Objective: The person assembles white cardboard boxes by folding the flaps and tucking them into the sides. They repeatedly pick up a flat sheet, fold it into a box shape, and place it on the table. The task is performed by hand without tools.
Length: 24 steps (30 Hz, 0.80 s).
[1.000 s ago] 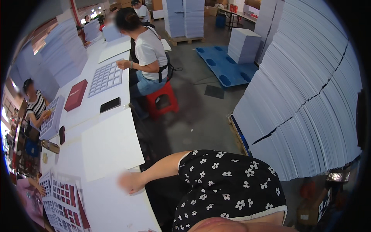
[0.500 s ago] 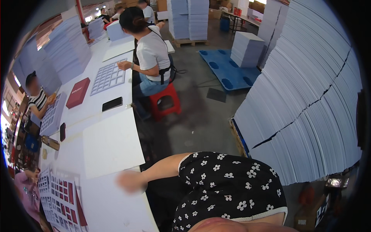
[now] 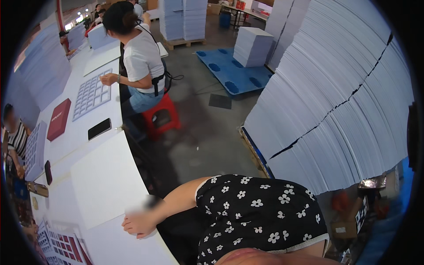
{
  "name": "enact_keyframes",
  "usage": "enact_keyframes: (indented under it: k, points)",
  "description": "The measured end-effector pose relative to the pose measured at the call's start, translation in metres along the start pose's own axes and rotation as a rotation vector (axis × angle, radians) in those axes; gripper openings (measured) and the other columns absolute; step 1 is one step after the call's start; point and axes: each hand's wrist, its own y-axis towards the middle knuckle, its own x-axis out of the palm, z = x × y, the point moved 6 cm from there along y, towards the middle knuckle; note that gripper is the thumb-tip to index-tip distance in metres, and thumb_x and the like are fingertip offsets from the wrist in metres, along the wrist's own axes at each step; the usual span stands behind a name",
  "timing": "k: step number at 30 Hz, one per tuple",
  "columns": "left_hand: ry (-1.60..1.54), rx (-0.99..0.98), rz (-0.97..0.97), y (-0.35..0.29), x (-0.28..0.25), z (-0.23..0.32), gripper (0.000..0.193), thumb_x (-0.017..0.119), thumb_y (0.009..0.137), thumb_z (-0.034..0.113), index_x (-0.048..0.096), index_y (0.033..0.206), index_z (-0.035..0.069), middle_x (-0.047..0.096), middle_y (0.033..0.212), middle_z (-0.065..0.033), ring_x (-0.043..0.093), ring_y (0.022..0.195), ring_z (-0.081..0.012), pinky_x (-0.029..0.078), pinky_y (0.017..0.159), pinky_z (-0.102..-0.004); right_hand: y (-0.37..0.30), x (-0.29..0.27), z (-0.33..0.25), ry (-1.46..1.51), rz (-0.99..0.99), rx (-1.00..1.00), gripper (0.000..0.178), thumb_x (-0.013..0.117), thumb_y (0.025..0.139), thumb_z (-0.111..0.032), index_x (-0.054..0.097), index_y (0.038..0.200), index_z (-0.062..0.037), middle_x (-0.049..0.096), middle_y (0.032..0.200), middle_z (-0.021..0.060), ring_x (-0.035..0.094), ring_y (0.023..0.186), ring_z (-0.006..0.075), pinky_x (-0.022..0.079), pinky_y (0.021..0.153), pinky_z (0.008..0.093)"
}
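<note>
At left, a white board (image 3: 108,179) is laid flat along the worktable's (image 3: 117,245) edge, apparently for easy reach; by its lower-right corner the right hand (image 3: 143,222), partly blurred, is rested, fingers loosely spread, nothing visibly gripped. The left hand is unseen.

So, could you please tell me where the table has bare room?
Bare tabletop lies between the right hand, white sheet and lower-left grid. It's crowded farther along, around the red box, black phone and divider grid.
</note>
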Motion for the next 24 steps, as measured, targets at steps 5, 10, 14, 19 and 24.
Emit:
enact_keyframes:
  k: [5,10,14,19,24]
  points:
    - [-0.006,-0.009,0.004,0.004,0.001,-0.005,0.064,0.039,0.099,0.057,0.048,0.138,0.008,0.041,0.146,-0.0267,0.036,0.136,-0.0454,0.031,0.108,-0.0579,0.001,-0.001,-0.001,-0.011,0.002,-0.008,0.03,0.073,0.079,-0.03,0.063,0.087,-0.0028,0.062,0.105,0.0097,0.052,0.118,0.0285,0.036,0.103,0.0404]
    - [-0.012,-0.059,0.03,-0.001,0.002,-0.009,0.065,0.038,0.099,0.059,0.049,0.137,0.008,0.041,0.146,-0.0263,0.036,0.137,-0.0449,0.031,0.109,-0.0579,0.0,-0.001,0.0,-0.032,-0.029,0.003,0.03,0.072,0.079,-0.03,0.063,0.089,-0.0028,0.062,0.105,0.0092,0.052,0.118,0.027,0.036,0.103,0.0397]
    - [-0.014,-0.074,0.045,-0.005,0.002,-0.013,0.065,0.037,0.099,0.06,0.049,0.137,0.009,0.041,0.146,-0.026,0.036,0.137,-0.0445,0.03,0.109,-0.0579,-0.001,-0.003,-0.001,-0.018,-0.047,0.013,0.024,0.069,0.081,-0.024,0.063,0.089,-0.0023,0.06,0.111,0.0108,0.049,0.122,0.03,0.036,0.104,0.0406]
    - [-0.014,-0.074,0.042,-0.006,0.0,-0.015,0.066,0.036,0.099,0.062,0.049,0.137,0.009,0.041,0.146,-0.026,0.036,0.137,-0.0443,0.03,0.109,-0.0581,0.0,-0.001,-0.002,-0.021,-0.042,0.013,0.025,0.068,0.081,-0.025,0.062,0.09,-0.0025,0.06,0.112,0.0104,0.05,0.122,0.0293,0.037,0.104,0.0406]
    - [-0.023,-0.065,-0.027,-0.003,-0.007,-0.013,0.066,0.038,0.099,0.06,0.049,0.136,0.007,0.041,0.145,-0.0288,0.037,0.136,-0.0467,0.03,0.108,-0.0592,0.001,0.004,0.001,-0.072,-0.024,0.012,0.027,0.069,0.079,-0.026,0.063,0.092,-0.003,0.062,0.107,0.0084,0.053,0.118,0.0258,0.037,0.102,0.0401]
